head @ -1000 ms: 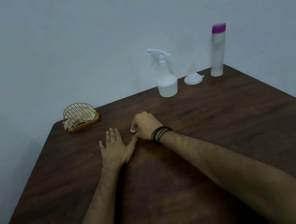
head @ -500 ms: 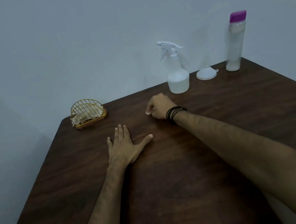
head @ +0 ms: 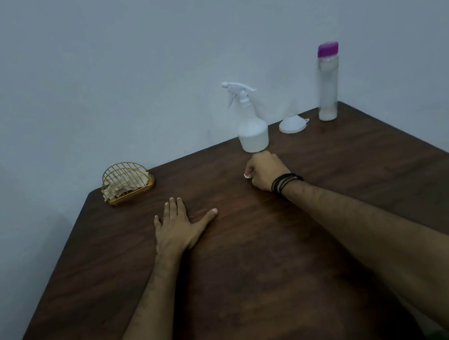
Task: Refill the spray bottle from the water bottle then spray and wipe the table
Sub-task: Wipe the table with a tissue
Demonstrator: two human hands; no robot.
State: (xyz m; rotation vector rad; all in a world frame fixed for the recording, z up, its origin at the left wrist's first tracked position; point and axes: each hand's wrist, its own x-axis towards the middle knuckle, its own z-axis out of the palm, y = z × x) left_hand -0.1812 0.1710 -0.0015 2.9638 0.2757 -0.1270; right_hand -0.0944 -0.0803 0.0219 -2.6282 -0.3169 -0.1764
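A white spray bottle (head: 253,134) stands at the back of the dark wooden table (head: 260,279), against the wall. To its right a white funnel (head: 293,124) lies mouth down. Further right stands a tall clear water bottle (head: 328,87) with a purple cap. My right hand (head: 264,170) rests as a closed fist just in front of the spray bottle, a small white spot showing at its fingertips; black bands circle the wrist. My left hand (head: 176,227) lies flat on the table, palm down, thumb spread, holding nothing.
A gold wire holder (head: 126,182) with pale napkins sits at the table's back left corner. A plain wall runs behind the table. The table's left edge and right edge slant toward me.
My right fist has slid away from the left hand, back and to the right, ending close to the spray bottle. The left hand has stayed flat in place.
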